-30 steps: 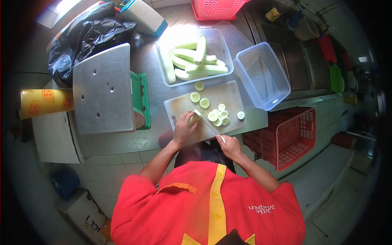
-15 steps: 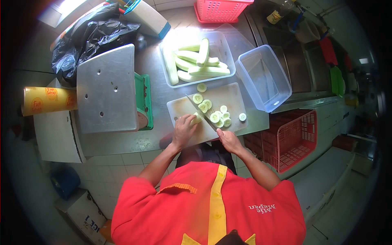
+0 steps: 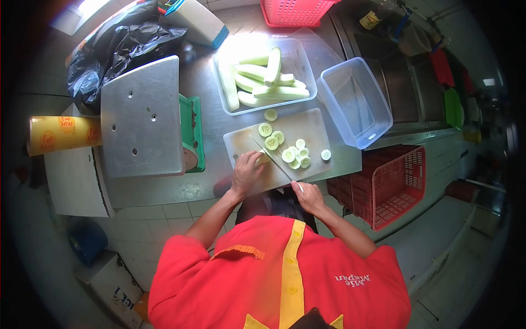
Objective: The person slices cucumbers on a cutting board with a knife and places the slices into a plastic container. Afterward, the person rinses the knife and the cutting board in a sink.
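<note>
My left hand (image 3: 248, 171) is closed around a short piece of peeled cucumber (image 3: 263, 158), most of it hidden under the fingers. My right hand (image 3: 308, 196) grips the pale handle of a knife (image 3: 280, 169), whose narrow blade slants up and left across the board, close to my left fingertips. Beneath both lies a white cutting board (image 3: 313, 125). Several cut cucumber slices (image 3: 289, 156) are grouped right of the blade, and more slices (image 3: 265, 130) lie beyond it. One slice (image 3: 326, 154) sits apart near the board's right edge.
Beyond the board stands a clear tub (image 3: 311, 82) of peeled cucumbers (image 3: 280, 94). Another clear tub (image 3: 356, 104) is to its right. A scale (image 3: 143, 118) with a metal platform stands left. A red crate (image 3: 399, 186) is at lower right, a pink basket (image 3: 298, 12) at the back.
The knife has turned in my right hand, so its blade looks thinner and the handle shows more. My left hand stays on the cucumber piece.
</note>
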Demonstrator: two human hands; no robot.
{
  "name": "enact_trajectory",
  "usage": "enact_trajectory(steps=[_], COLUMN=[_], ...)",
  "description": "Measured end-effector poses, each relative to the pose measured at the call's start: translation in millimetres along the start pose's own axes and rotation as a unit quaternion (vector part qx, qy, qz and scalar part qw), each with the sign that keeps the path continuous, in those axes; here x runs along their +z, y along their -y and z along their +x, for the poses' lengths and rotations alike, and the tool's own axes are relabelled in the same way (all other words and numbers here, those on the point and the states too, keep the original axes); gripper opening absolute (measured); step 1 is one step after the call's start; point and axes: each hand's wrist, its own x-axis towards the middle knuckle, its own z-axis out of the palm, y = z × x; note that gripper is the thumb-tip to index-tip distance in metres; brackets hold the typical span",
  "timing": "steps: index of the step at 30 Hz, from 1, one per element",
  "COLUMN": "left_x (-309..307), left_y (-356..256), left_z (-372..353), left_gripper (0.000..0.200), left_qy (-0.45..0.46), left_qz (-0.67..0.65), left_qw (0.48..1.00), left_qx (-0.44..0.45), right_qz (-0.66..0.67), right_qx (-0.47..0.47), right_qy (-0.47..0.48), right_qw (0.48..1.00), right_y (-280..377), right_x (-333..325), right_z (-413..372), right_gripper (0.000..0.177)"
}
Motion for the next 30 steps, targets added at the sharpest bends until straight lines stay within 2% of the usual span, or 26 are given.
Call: enact_trajectory(steps=[5,7,8,9,11,13,15,16,19,30], left_x=[0.8,0.0,-0.6,-1.0,-2.6,-6.7,-9.2,-8.8,-7.2,-7.2], left_y=[-0.6,0.0,0.5,0.4,-0.1,-0.9,-1.8,-1.2,0.3,1.9], left_z=[0.2,-2.0,-0.4,1.2,-0.3,-3.1,-4.0,-3.8,-5.1,-5.1], left_gripper=[0.042,0.043,0.044,0.044,0.042,0.042,0.042,0.043,0.044,0.041], left_qy=[0.001,-0.002,-0.006,-0.007,-0.009,0.002,0.013,0.004,-0.007,-0.003], left_qz=[-0.007,-0.01,-0.015,-0.015,-0.008,0.007,0.02,0.011,-0.002,-0.005], left_qw=[1.0,1.0,1.0,1.0,1.0,1.0,1.0,1.0,1.0,1.0], left_qx=[0.006,0.007,0.011,0.015,0.013,0.012,0.006,0.011,0.013,0.006], right_qz=[-0.003,0.036,0.139,0.14,0.192,0.2,0.114,0.062,0.043,0.006], right_qx=[-0.019,0.014,0.088,0.086,0.183,0.179,0.003,0.014,0.019,0.006], right_qy=[-0.022,0.033,0.122,0.118,0.196,0.176,0.045,0.041,0.031,0.027], right_qw=[1.0,0.999,0.979,0.979,0.944,0.947,0.992,0.997,0.998,1.0], right_y=[-15.4,-19.6,-22.2,-24.9,-16.9,-16.1,-17.9,-11.5,5.2,1.9], right_x=[25.6,22.9,16.1,9.9,-5.8,-3.1,0.6,-3.0,-8.6,-7.0], right_z=[34.3,46.6,53.2,56.7,56.3,46.6,32.6,23.2,2.3,-2.0], right_gripper=[0.068,0.073,0.076,0.076,0.076,0.075,0.073,0.071,0.071,0.071])
